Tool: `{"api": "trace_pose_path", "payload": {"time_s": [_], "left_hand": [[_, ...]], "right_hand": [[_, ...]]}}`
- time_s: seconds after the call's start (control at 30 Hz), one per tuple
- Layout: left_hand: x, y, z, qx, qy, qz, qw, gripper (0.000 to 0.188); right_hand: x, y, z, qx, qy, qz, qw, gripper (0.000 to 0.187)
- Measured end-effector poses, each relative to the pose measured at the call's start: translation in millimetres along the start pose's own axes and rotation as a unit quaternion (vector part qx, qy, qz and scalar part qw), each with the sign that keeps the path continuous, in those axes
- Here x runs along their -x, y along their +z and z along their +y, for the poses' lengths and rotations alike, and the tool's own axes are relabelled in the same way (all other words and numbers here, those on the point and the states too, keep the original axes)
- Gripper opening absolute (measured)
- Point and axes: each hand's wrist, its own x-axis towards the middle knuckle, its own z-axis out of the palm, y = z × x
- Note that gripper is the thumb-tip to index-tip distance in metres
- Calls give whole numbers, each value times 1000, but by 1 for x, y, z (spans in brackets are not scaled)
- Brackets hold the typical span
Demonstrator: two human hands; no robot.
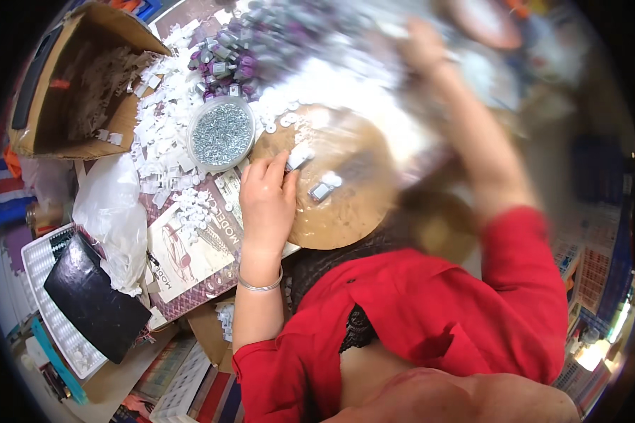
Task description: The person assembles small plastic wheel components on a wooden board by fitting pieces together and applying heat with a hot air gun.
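My left hand [268, 201], with a silver bangle on its wrist, rests over a round brown board [346, 225]. Its thumb and forefinger are closed on a small white-and-grey part [300, 155]. A second, similar small part with a round white piece, the loose part [322, 190], lies on the board just right of my fingertips. Far off to the upper right, my right hand [423, 49] is stretched out beyond the board, smeared by motion. Whether it holds anything cannot be made out.
A round tub of small metal screws [222, 130] stands beside the board. White plastic pieces [159, 134] spread leftward from it. Purple-and-grey parts [226, 63] are heaped behind. An open cardboard box [120, 116], a clear plastic bag [109, 211] and a white basket [39, 261] are at left.
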Motion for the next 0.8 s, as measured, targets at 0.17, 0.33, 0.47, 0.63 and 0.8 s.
{"api": "trace_pose_path", "payload": {"time_s": [0.17,0.33,0.47,0.63,0.8], "left_hand": [[-6,-8,-5,4,-27,43,999,36],[-33,-12,12,350,-114,12,930,37],[-31,-11,16,387,-189,-27,902,23],[7,-33,8,109,-150,170,968,25],[20,-41,-3,-188,-59,206,958,27]], "right_hand": [[8,-43,-50,-122,35,-107,986,29],[62,-122,-147,-575,-177,-394,695,22],[83,-111,-162,-578,-133,-302,746,20],[35,-57,-96,-282,-98,-76,952,19],[-37,27,-14,-46,-59,-100,992,29]]}}
